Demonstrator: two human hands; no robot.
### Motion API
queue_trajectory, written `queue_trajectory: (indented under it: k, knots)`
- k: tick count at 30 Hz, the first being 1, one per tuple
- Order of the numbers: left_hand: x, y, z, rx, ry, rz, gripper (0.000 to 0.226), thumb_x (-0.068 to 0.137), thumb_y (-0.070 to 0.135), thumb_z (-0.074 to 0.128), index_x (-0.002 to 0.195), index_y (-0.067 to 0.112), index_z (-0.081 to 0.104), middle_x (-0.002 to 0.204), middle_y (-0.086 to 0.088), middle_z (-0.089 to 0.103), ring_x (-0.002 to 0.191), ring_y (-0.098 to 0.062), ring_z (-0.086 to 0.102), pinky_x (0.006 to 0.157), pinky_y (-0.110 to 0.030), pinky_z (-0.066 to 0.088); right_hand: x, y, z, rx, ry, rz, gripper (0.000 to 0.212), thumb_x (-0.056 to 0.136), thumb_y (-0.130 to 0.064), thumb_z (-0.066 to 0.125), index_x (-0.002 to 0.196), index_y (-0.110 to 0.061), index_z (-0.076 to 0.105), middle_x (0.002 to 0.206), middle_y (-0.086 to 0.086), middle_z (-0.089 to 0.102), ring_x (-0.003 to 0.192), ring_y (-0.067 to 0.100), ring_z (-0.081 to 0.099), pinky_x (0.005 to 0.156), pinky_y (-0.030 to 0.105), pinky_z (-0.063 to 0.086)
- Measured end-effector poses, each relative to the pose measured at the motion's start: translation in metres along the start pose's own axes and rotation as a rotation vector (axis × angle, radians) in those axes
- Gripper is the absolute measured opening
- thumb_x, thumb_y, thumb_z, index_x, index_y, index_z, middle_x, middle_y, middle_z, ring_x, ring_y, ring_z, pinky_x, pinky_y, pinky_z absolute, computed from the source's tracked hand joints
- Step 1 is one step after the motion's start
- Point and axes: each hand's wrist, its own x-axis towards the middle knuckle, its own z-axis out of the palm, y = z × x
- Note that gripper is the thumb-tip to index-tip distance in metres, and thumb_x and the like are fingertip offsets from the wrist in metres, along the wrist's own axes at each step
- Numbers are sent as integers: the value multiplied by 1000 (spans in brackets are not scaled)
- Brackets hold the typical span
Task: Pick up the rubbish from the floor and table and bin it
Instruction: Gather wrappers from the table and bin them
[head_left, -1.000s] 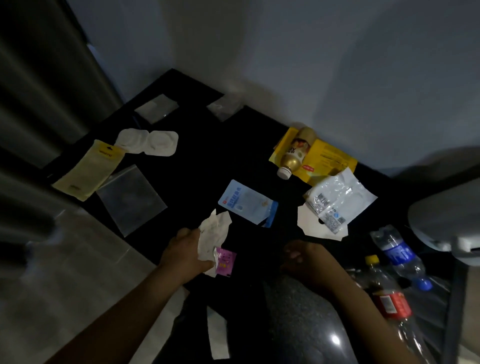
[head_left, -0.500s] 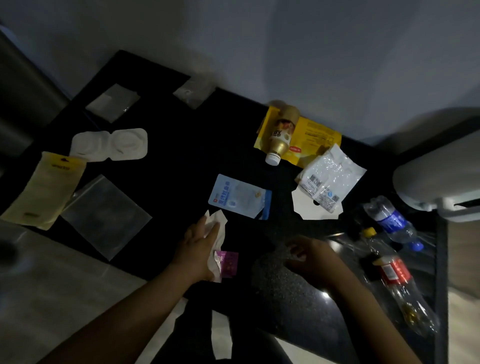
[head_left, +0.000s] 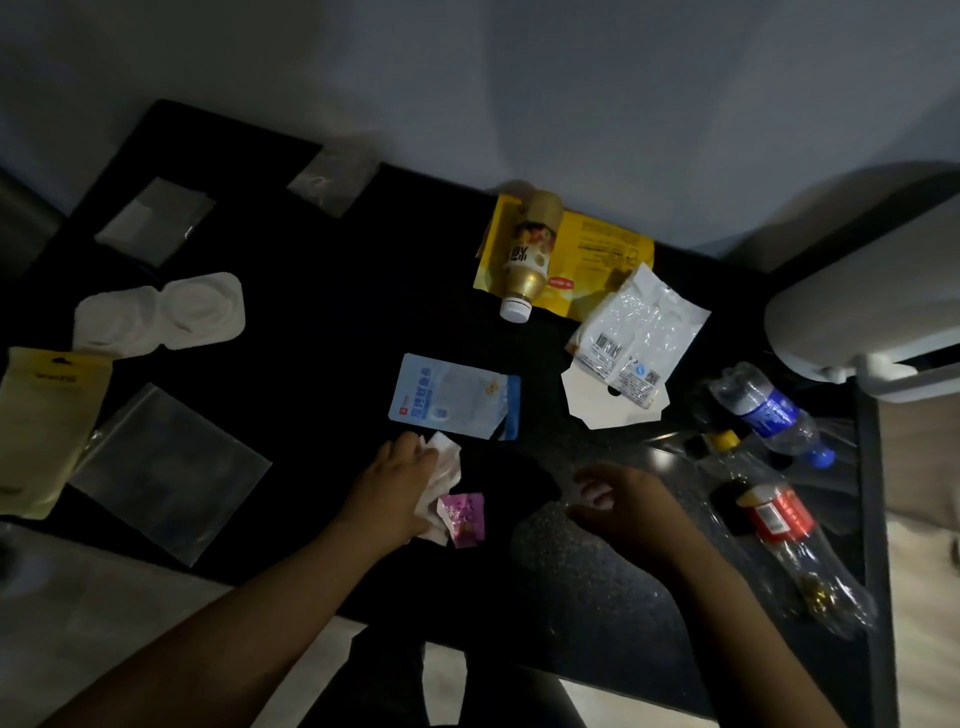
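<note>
Head view, dim light: the rubbish lies spread across the black desk (head_left: 337, 338). We see no sure bin, only a white rounded thing (head_left: 857, 291) at the right edge. Risks, biggest first. The red-label bottle (head_left: 784, 525) and blue-label bottle (head_left: 769, 410) lie on their sides near the desk's right edge, so a nudge from the right hand (head_left: 623, 506) could roll them off. The large clear bag (head_left: 166, 467) reaches the near edge and barely shows on the dark top, so we judge it easy to miss. The left hand (head_left: 392, 488) has its fingers curled over the white crumpled paper (head_left: 447, 467), with the pink wrapper (head_left: 462, 519) tucked against its heel. Grabbing the blue sachet (head_left: 452, 395) just beyond those fingers could squeeze the pink one out. The right hand hovers low with its fingers bent under, and we cannot tell if it pinches anything. Counts: three clear bags, adding the mid clear bag (head_left: 156, 218) and small clear bag (head_left: 332, 179); three bottles, adding the gold bottle (head_left: 530, 254); two yellow packs, the pale pouch (head_left: 47, 421) and the bright yellow packet (head_left: 608, 249); one white blister tray (head_left: 161, 312); one white printed packet (head_left: 639, 338); one white card (head_left: 592, 405) under it; one blue sachet; one crumpled paper; one pink wrapper.
</note>
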Motion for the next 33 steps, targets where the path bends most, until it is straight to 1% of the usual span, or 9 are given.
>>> queue_trajectory:
  k: [5, 7, 10, 14, 17, 19, 21, 26, 33]
  knots:
    - [23, 9, -10, 132, 33, -58, 116, 66, 51, 77, 150, 28, 1, 153, -5, 2, 140, -29, 12, 113, -38, 25, 20, 9, -19, -9, 39, 21, 35, 82, -25, 69, 116, -19, 62, 105, 0, 67, 96, 16, 62, 86, 33, 52]
    - [35, 11, -17, 171, 34, -70, 117, 70, 53, 74, 150, 29, -8, 156, -6, -8, 144, -31, 2, 115, -41, 19, 32, 13, -30, -25, 95, 28, 40, 82, -24, 69, 120, -19, 60, 113, 3, 66, 103, 19, 61, 88, 33, 51]
    - [50, 12, -27, 172, 3, -67, 113, 75, 56, 68, 149, 29, -13, 157, -6, -18, 146, -32, -10, 117, -46, 14, 53, 23, -48, -29, 179, 45, 54, 82, -28, 71, 131, -17, 53, 130, 9, 55, 112, 23, 57, 93, 34, 45]
    - [54, 25, -33, 86, -133, -75, 124, 66, 71, 66, 146, 32, -21, 151, -2, -36, 140, -35, -31, 117, -54, 5, 88, 40, -62, -74, 307, 4, 75, 79, -34, 74, 142, -16, 38, 144, 18, 36, 128, 35, 40, 102, 41, 39]
    - [51, 45, -31, 25, -212, -142, 133, 60, 72, 70, 142, 36, -28, 148, -1, -43, 135, -38, -38, 113, -63, 6, 115, 49, -65, -94, 326, 10, 103, 71, -45, 78, 151, -23, 17, 157, 18, 10, 143, 41, 11, 113, 51, 22]
    - [51, 54, -29, 28, -241, -190, 136, 59, 70, 72, 142, 35, -29, 148, -2, -43, 134, -41, -38, 110, -67, 6, 131, 51, -63, -137, 289, 7, 120, 64, -54, 80, 152, -29, 2, 159, 16, -7, 143, 44, -9, 114, 57, 12]
    - [50, 55, -26, 72, -242, -221, 133, 62, 68, 72, 144, 34, -27, 150, -4, -40, 135, -42, -35, 110, -67, 7, 143, 52, -58, -170, 232, 7, 129, 58, -60, 80, 151, -32, -5, 158, 13, -17, 142, 45, -17, 111, 63, 10]
    - [46, 45, -20, 72, -164, -249, 117, 71, 59, 70, 149, 31, -12, 156, -4, -26, 141, -40, -25, 114, -58, 12, 143, 52, -33, -217, 133, 75, 135, 53, -66, 79, 149, -36, -11, 157, 6, -21, 142, 43, -16, 105, 70, 22]
    - [49, 40, -27, 68, -93, -227, 98, 75, 50, 72, 149, 30, 10, 157, -3, -8, 144, -36, -6, 112, -50, 26, 99, 55, 18, -311, 138, 86, 128, 60, -70, 71, 148, -34, -15, 156, 10, -22, 141, 47, -15, 108, 67, 19]
